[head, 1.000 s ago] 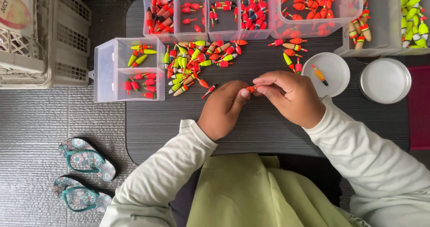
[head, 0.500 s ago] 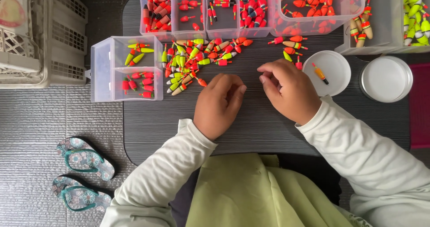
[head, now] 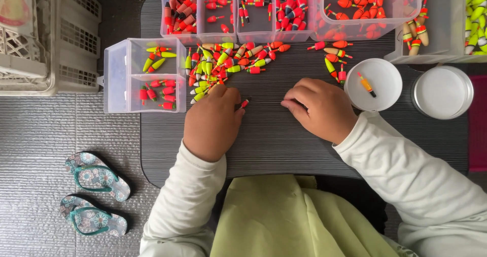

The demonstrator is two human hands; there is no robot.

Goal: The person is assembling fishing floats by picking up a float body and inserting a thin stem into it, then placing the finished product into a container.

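Observation:
My left hand point(head: 213, 121) rests on the dark ribbed table point(head: 274, 145), fingers closed, with a small red float point(head: 245, 103) pinched at its fingertips. It lies just below a loose pile of red, orange and yellow-green fishing floats point(head: 223, 64). My right hand point(head: 320, 108) sits a little to the right with its fingers curled under, and nothing shows in it. Right of that hand is a round white lid point(head: 388, 89) with one orange float point(head: 366, 84) on it.
A small clear compartment box point(head: 115, 77) holds a few floats at the table's left edge. A long divided clear tray point(head: 238, 33) of red floats lines the far side. A second white lid point(head: 442, 92) lies right. White crates point(head: 30, 44) and sandals point(head: 96, 176) are on the floor.
My hands were joined on one small float; they have drawn apart. The left hand moved toward the pile with the red float, and the right hand settled on the table.

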